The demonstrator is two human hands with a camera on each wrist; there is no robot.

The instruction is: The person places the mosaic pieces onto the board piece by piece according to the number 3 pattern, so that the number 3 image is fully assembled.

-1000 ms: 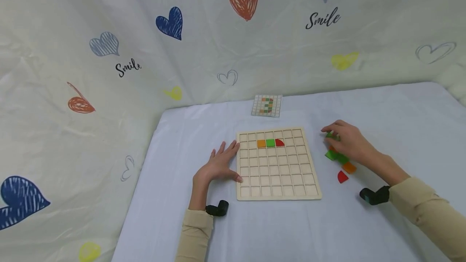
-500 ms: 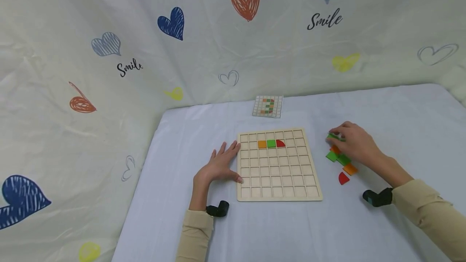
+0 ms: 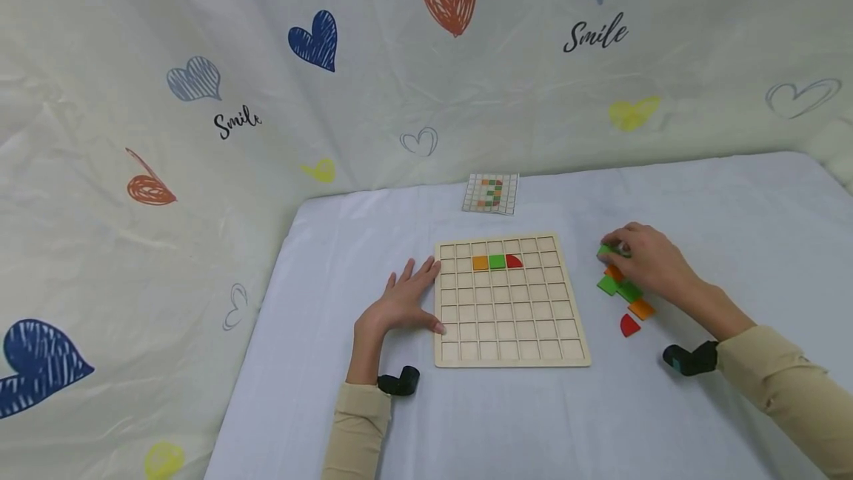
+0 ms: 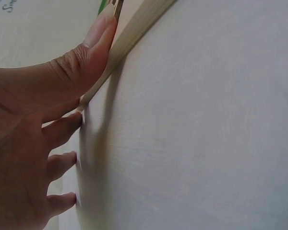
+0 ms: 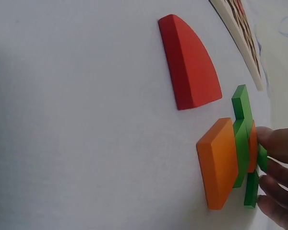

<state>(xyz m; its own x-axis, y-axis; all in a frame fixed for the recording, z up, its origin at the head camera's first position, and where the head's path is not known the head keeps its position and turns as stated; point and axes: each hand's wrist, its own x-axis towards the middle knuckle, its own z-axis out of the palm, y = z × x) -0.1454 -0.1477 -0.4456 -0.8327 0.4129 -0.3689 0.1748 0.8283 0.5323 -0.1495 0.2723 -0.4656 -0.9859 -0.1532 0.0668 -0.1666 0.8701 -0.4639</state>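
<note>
My left hand [image 3: 396,306] lies with fingers spread against the left edge of a wooden grid board [image 3: 503,332], its thumb on the rim. In one upper row of the board sit an orange square tile [image 3: 480,263], a green square tile [image 3: 497,261] and a red quarter-circle tile [image 3: 514,261]. Off the board's right side, my right hand [image 3: 646,261] pinches a green tile [image 5: 263,159] between thumb and fingers, low over a loose cluster. That cluster holds other green tiles [image 3: 629,291] and orange tiles [image 3: 642,308]; a red quarter-circle [image 3: 629,325] lies at its near end.
A small pattern card [image 3: 490,194] with a coloured figure on a grid lies behind the board. The table has a white cloth [image 3: 506,421], and a curtain [image 3: 373,95] printed with hearts hangs at the back and left.
My right hand has shifted slightly right and its fingers have drawn together on the green tile, exposing more of the orange tile below. My left hand stays on the board's edge.
</note>
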